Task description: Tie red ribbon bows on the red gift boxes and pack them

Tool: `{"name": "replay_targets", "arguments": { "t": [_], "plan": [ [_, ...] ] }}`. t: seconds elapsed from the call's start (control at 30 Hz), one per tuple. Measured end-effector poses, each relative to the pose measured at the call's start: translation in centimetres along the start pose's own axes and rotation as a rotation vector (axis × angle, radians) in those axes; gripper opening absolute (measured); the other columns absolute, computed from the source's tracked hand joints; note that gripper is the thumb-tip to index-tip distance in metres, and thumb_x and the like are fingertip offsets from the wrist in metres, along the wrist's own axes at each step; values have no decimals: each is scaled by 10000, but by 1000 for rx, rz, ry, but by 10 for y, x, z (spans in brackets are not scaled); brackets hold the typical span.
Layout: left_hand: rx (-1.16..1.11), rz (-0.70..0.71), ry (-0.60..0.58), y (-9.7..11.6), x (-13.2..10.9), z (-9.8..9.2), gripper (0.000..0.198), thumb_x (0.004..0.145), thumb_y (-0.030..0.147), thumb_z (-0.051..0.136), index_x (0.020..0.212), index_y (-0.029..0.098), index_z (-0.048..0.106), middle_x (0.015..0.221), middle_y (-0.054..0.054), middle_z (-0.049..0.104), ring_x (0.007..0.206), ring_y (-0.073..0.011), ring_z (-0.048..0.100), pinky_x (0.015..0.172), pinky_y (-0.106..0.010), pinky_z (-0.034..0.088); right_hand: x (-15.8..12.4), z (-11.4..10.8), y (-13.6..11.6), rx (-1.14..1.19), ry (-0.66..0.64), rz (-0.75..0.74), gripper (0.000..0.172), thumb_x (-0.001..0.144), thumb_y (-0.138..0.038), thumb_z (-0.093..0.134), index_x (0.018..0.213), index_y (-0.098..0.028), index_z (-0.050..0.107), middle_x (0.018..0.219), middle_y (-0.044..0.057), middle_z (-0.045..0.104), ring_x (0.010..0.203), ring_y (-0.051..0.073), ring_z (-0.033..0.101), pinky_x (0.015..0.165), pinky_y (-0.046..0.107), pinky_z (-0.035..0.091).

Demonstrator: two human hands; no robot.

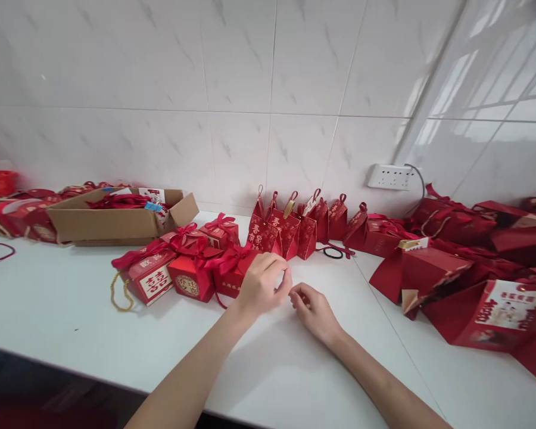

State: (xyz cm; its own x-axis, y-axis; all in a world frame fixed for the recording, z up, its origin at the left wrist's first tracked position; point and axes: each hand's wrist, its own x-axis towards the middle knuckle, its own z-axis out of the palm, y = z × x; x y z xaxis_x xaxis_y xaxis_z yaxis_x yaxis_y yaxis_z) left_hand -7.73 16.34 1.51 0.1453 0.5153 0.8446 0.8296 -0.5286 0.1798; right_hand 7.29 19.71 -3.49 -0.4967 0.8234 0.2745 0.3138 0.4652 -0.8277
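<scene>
My left hand (264, 285) is raised over the white table (161, 339), its thumb and forefinger curled together in a pinch. My right hand (313, 311) sits just beside it, lower, with the fingers curled in. Whatever lies between the fingertips of either hand, if anything, is too small to make out. Close behind my left hand stands a red gift box (230, 279) with a ribbon bow, partly covered by it. To its left are a red box with a gold round emblem (187, 285) and a red box with a white character panel (149, 277).
Small triangular red gift boxes (290, 232) with loop handles line the wall. An open cardboard box (102, 223) holds red ribbons. A black ring (333, 252) lies near the middle. Folded red cartons (433, 274) fill the right side. A power strip (392, 177) is on the wall.
</scene>
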Motion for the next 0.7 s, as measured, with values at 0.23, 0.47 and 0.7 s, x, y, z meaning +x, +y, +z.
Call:
{"name": "replay_targets", "arguments": {
  "t": [0.23,0.47,0.7],
  "plan": [
    [238,-624,-100,-28,23,-36,309,905,323,325,1016,162,564,1076,-141,638,1066,-299,544,936,-450,355,-7,4,0,-58,-79,-16,218,836,-376,519,985,-219,546,946,48,605,804,170,593,738,335,516],
    [135,-786,-385,-39,25,-47,543,911,563,176,947,206,584,925,-115,672,938,-329,606,797,-409,419,-9,11,3,-76,-152,-26,327,794,-346,602,1087,-230,517,1033,57,558,912,195,588,833,384,517],
    [290,-741,-424,-20,27,-51,462,909,458,218,719,206,556,731,-108,663,755,-312,619,666,-366,405,-11,3,-3,-7,-175,-22,521,822,-433,567,1251,-196,391,1203,122,482,1038,218,537,896,419,476]
  ]
}}
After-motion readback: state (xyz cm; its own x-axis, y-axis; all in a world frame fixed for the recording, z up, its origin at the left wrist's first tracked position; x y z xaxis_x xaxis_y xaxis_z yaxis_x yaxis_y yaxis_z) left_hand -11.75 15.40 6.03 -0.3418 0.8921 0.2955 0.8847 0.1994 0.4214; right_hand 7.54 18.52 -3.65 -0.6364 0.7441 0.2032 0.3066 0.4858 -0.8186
